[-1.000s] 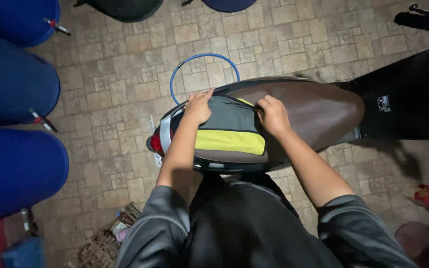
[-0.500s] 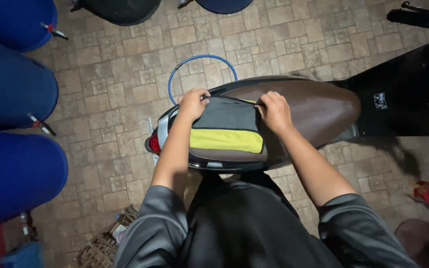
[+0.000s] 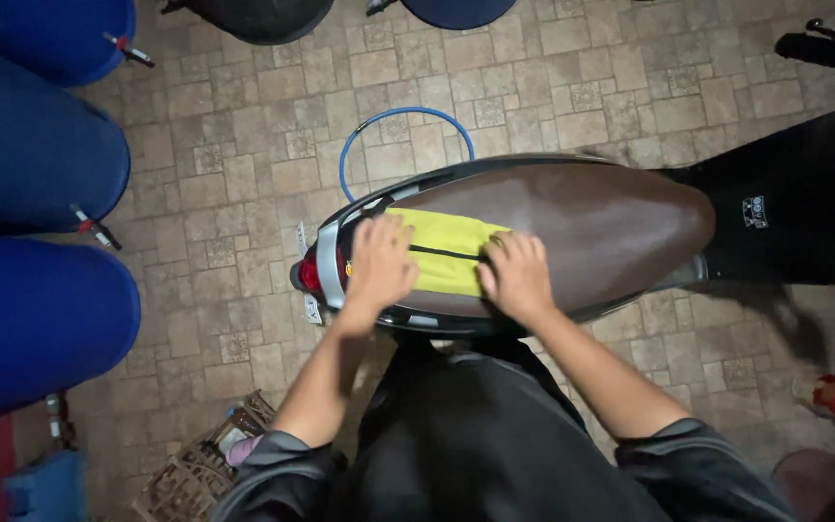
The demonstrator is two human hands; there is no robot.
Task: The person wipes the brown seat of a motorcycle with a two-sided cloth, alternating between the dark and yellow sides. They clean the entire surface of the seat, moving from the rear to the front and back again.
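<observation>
A folded yellow cloth item with a dark zip line (image 3: 445,253) lies flat on the rear of a brown scooter seat (image 3: 591,227). My left hand (image 3: 379,263) presses palm down on its left end, fingers spread. On the right end, my right hand (image 3: 514,275) rests with fingers bent against the cloth. Both hands cover parts of it. The scooter's red tail light (image 3: 309,274) shows just left of my left hand.
Large blue drums (image 3: 36,319) line the left side. A blue hose loop (image 3: 408,135) lies on the tiled floor beyond the seat. The scooter's black body (image 3: 794,203) extends right. A wicker basket (image 3: 200,469) sits at lower left.
The item showed a grey panel with a yellow band before; now only its yellow face shows, folded smaller. Both hands have come down flat on it.
</observation>
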